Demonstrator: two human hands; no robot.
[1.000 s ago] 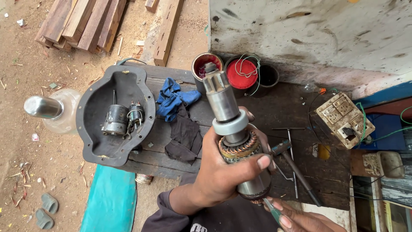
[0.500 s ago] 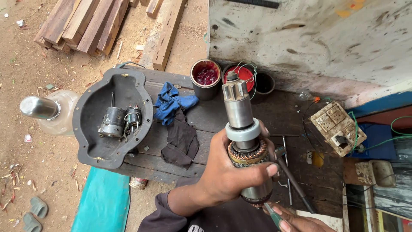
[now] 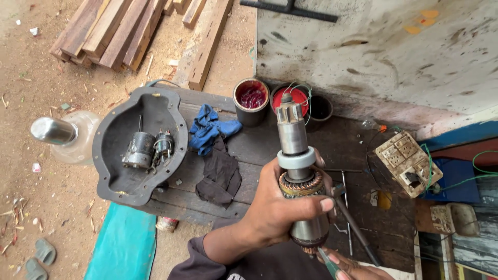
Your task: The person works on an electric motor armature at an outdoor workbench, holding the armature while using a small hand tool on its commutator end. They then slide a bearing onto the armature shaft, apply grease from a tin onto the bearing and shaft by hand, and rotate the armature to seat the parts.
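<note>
My left hand point(image 3: 272, 212) is wrapped around the lower body of a metal motor armature point(image 3: 293, 137) and holds it upright over the dark workbench point(image 3: 270, 145). Its pinion gear points up, with a pale ring and copper windings just above my fingers. My right hand point(image 3: 358, 267) shows only partly at the bottom edge, just under the armature's lower end. It holds a thin green-handled tool point(image 3: 327, 262) whose tip is hidden.
A black metal pan point(image 3: 111, 179) on the bench holds small motor parts point(image 3: 140, 150). Beside it lie a blue rag point(image 3: 207, 127) and a dark rag point(image 3: 220, 176). Cans point(image 3: 251, 101) stand at the back, a socket board point(image 3: 407, 163) at the right, wooden planks point(image 3: 104, 31) on the ground.
The armature went from leaning left to standing upright and shifted slightly right in my left hand. My right hand stays low at the bottom edge.
</note>
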